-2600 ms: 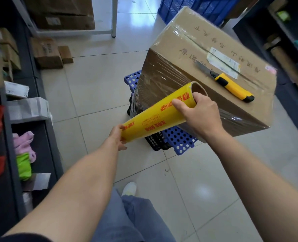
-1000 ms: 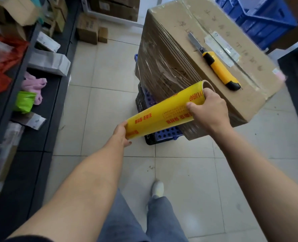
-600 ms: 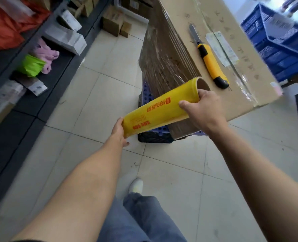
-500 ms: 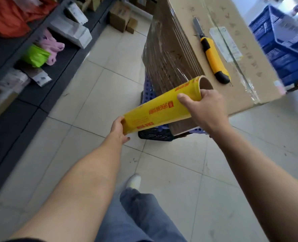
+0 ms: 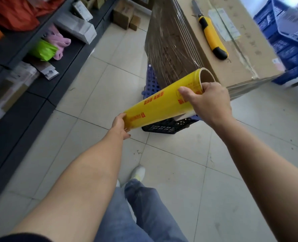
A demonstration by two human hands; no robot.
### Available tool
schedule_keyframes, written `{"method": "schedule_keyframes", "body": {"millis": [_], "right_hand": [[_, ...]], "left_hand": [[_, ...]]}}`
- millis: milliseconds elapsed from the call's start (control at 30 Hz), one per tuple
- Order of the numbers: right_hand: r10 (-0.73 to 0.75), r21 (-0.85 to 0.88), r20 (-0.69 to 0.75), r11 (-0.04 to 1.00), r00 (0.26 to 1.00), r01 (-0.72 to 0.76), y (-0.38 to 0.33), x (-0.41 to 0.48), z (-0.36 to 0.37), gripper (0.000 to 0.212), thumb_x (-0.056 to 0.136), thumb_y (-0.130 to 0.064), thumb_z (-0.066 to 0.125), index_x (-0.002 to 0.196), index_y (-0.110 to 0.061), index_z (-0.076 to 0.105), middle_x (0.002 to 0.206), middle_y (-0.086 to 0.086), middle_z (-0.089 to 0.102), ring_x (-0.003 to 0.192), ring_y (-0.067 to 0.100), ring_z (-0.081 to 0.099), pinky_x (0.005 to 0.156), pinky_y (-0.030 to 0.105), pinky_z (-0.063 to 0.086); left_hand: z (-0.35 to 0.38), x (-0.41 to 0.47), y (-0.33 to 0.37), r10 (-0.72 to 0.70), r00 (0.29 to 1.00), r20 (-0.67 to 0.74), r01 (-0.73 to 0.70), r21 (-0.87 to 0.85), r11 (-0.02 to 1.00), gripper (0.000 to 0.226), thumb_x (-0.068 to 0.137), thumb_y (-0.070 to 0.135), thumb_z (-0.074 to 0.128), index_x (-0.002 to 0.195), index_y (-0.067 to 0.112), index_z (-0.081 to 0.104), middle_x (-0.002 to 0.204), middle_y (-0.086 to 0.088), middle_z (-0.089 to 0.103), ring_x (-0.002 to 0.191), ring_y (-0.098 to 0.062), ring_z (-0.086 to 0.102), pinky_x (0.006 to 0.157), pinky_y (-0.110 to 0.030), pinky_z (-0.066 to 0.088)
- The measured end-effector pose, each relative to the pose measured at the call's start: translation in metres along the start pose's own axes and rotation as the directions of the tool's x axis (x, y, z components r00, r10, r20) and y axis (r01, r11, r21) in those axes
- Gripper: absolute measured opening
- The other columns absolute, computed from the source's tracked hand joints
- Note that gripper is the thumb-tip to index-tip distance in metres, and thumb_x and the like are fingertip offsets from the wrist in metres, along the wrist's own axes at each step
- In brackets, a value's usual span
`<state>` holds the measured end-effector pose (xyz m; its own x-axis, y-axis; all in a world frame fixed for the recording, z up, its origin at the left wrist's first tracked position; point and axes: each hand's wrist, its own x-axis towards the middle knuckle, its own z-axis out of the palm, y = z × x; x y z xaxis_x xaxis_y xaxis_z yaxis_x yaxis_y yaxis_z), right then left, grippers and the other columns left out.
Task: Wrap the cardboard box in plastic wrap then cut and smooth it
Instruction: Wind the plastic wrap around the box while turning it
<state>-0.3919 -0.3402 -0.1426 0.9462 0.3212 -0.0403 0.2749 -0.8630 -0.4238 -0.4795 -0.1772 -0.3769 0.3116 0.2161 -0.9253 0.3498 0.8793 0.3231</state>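
Shown mid-wrap: the cardboard box (image 5: 232, 55) rests on a blue perforated crate (image 5: 152, 81), itself atop a black crate (image 5: 164, 127) on the tiled floor; film already covers the box's side faces, while its top stays bare. Just below the box's near corner, the yellow plastic wrap roll (image 5: 164, 102) is held tilted; the right hand (image 5: 208, 102) has its grip curled around the roll's upper end beside the open core; the left hand (image 5: 121, 124) has its grip cupped against the lower end. A taut film sheet (image 5: 246, 86) runs from the roll along the box's near face. On the box's top lies a yellow utility knife (image 5: 212, 38), untouched. Judged remaining: further wrapping, cutting, smoothing.
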Motion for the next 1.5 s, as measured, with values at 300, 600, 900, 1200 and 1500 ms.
{"method": "schedule_keyframes", "body": {"millis": [300,600,900,1200,1500], "right_hand": [[-0.003,0.009,0.030,1.000,1.000,0.003,0.029,-0.029,-0.011,0.050,0.080,-0.058,0.061,0.085,-0.009,0.069,0.078,0.009,0.068,0.079,0.027,0.063,0.076,0.042,0.053],[-0.113,0.016,0.197,0.994,0.974,0.112,0.097,-0.026,-0.027,0.024,0.079,-0.031,0.066,0.092,-0.011,0.070,0.085,0.007,0.071,0.087,0.027,0.065,0.082,0.043,0.053],[-0.166,0.038,0.246,0.986,0.955,0.161,0.154,-0.016,-0.054,0.048,0.076,-0.052,0.064,0.079,-0.004,0.067,0.070,0.010,0.067,0.067,0.031,0.065,0.066,0.048,0.056],[-0.167,0.047,0.288,0.986,0.943,0.160,0.177,-0.016,-0.064,0.016,0.072,-0.019,0.064,0.083,-0.008,0.060,0.076,0.016,0.069,0.071,0.035,0.067,0.066,0.050,0.057],[-0.265,0.015,0.264,0.962,0.927,0.271,0.194,-0.008,-0.082,0.037,0.084,-0.043,0.063,0.081,-0.006,0.062,0.071,0.006,0.061,0.076,0.029,0.063,0.069,0.040,0.052]], "left_hand": [[-0.004,-0.021,-0.041,0.002,0.999,-0.043,0.000,0.038,0.999,0.063,0.083,0.066,0.048,0.132,0.027,0.040,0.128,-0.008,0.049,0.123,-0.029,0.048,0.109,-0.057,0.017],[0.023,-0.026,-0.107,0.058,0.985,-0.162,-0.092,-0.211,0.973,0.036,0.089,0.029,0.048,0.124,0.018,0.050,0.127,-0.005,0.052,0.114,-0.025,0.049,0.109,-0.049,0.023],[0.067,-0.032,-0.179,0.030,0.990,-0.137,-0.069,-0.287,0.955,0.064,0.081,0.063,0.055,0.133,0.028,0.045,0.128,-0.002,0.053,0.122,-0.024,0.048,0.110,-0.051,0.021],[0.078,-0.047,-0.199,0.010,0.993,-0.118,-0.050,-0.344,0.938,0.047,0.090,0.022,0.050,0.136,0.022,0.040,0.140,-0.009,0.045,0.118,-0.027,0.053,0.111,-0.047,0.023],[0.105,-0.063,-0.228,-0.005,0.986,-0.168,-0.056,-0.357,0.932,0.078,0.072,0.068,0.062,0.136,0.030,0.041,0.138,-0.004,0.046,0.123,-0.026,0.048,0.109,-0.047,0.031]]}}
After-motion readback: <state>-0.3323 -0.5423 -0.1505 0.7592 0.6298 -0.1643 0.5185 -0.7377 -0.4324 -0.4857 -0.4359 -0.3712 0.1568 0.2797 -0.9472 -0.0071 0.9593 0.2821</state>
